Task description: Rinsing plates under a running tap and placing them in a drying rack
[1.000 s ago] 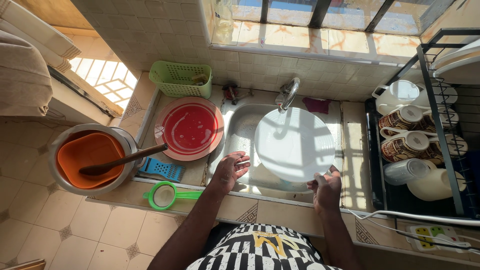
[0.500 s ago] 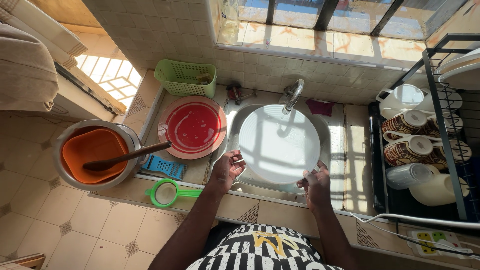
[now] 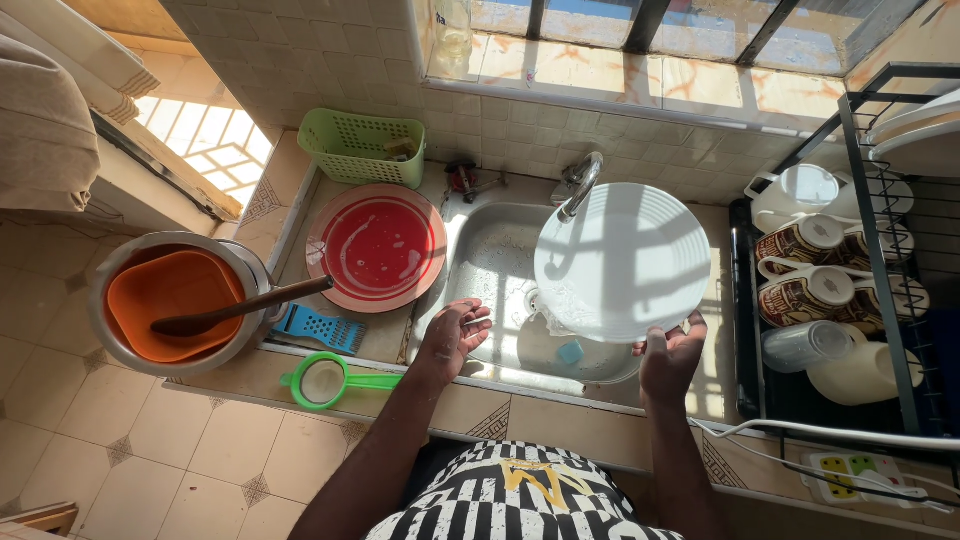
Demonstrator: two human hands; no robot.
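The right hand grips a white plate by its lower rim above the sink; the left hand hangs open, holding nothing (probably wet).

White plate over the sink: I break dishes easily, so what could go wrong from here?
The right hand alone grips the white plate by its lower rim, the left hand is off it; it could slip into the sink. It also sits close to the tap and might knock it.

A single head-worn camera looks steeply down from above the person's chest at the sink and the counter's near edge, fairly near, facing the tiled window wall.
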